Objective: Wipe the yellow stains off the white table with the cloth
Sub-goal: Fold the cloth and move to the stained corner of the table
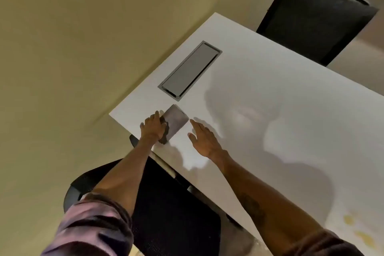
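Your white table fills the frame from centre out to 3 o'clock, and the wiping has hardly begun, as far as I can judge: the yellow stains sit untouched at 5 o'clock near the table's near edge, well apart from the cloth. I count two clear blotches and perhaps a fainter third; the blur makes that uncertain.

There are two black chairs: one at 1 o'clock beyond the far side, one at 6 o'clock below your arms. One grey cable hatch is set into the tabletop at 12 o'clock.

One cloth, grey and folded flat, lies near the table's corner. Your left hand presses on its left edge, fingers curled over it. Your right hand is spread, holding nothing, just to the cloth's right.

Still to do: carry the cloth over to 5 o'clock and rub the stains out.
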Tool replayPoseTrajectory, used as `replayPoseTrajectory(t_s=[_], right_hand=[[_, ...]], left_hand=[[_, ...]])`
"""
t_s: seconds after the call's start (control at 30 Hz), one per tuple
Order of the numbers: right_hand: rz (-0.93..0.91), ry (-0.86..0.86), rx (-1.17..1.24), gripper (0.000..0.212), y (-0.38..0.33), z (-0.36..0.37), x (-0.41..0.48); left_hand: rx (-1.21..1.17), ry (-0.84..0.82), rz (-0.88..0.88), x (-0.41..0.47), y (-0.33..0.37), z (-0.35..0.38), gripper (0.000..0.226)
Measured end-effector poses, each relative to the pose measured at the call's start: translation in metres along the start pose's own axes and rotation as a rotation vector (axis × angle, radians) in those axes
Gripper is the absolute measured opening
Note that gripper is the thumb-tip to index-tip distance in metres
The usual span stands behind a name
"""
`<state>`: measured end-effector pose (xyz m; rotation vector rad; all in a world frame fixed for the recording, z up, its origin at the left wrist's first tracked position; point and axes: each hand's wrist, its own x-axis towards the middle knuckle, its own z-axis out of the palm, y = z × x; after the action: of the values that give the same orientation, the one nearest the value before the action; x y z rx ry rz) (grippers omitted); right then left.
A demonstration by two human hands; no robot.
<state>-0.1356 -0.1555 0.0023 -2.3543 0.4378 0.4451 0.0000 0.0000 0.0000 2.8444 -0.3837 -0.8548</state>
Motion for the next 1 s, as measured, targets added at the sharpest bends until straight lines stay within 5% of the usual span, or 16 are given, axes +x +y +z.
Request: replayPoseTrajectory(t_s=[0.53,0.7,0.87,1.0], right_hand=[[0.111,-0.038,0.122,0.054,0.033,0.014,-0.003],[0.147,-0.009,0.176,0.054,0.033,0.011,-0.007],[0.238,0.049,0.299,0.048,0.024,0.006,-0.009],[0.278,0.121,0.417,0.043,0.025,0.0,-0.021]], left_hand=[[-0.207,-0.132,-0.109,0.036,-0.005,0.004,0.053],[-0.291,-0.156,-0.042,0.03,0.001,-0.005,0.064],[-0.29,-0.174,0.053,0.014,0.016,-0.011,0.037],[-0.211,-0.115,0.16,-0.005,0.05,-0.011,0.042]])
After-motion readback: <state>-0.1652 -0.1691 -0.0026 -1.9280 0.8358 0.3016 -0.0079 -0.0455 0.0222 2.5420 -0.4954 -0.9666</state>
